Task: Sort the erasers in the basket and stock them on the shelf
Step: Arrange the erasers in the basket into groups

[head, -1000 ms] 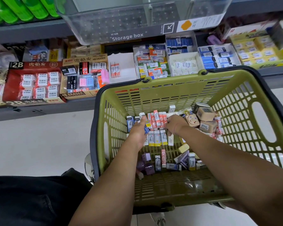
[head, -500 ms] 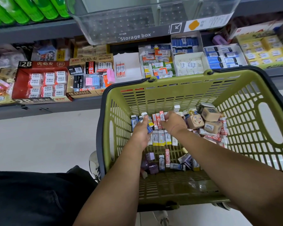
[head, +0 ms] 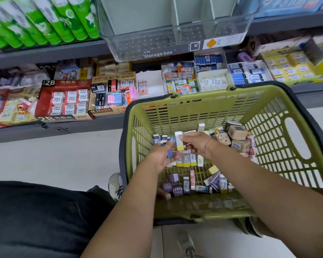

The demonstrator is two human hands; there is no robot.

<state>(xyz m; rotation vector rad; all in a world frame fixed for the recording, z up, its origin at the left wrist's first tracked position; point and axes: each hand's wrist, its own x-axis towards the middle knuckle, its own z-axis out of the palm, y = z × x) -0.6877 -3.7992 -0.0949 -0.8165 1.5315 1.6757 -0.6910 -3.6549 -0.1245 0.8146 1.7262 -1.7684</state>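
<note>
— What has moved since a second ago?

— Your right hand (head: 196, 144) has come up off the pile with a white-and-yellow eraser (head: 179, 141), pinched upright between thumb and fingers.

— And the rest, big things first?

— The shelf (head: 101, 125) runs across twelve o'clock, with eraser boxes in rows (the red 2B box (head: 67, 101) sits at ten). The green basket (head: 194, 107) fills four o'clock. Your left hand (head: 162, 155), at eight o'clock from the right one, curls round a blue eraser (head: 169, 153) just beside the raised one.

— Where are the loose ones?

— On the basket floor: yellow-banded erasers (head: 186, 159) in a row at six o'clock below your hands, and brown blocks (head: 238, 133) at two o'clock from your right hand.
</note>
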